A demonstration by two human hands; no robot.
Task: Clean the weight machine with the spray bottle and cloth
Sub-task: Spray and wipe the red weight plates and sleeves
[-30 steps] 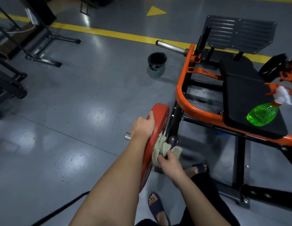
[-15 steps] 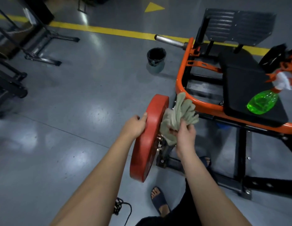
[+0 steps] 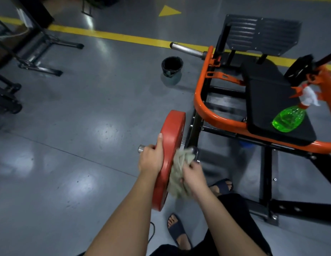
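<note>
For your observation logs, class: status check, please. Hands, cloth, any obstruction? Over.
Left hand grips red plate at its rim. Right hand presses cloth on plate's inner face. Spray bottle lies on seat pad. No obstruction seen.

The left arm (image 3: 122, 218) and right arm (image 3: 222, 224) are bare down to the left hand (image 3: 151, 159) and right hand (image 3: 193, 174). A black garment (image 3: 233, 202), probably trousers, covers the legs. Each foot wears a dark open-toed slide: left sandal (image 3: 176, 230), right sandal (image 3: 223, 187).
</note>
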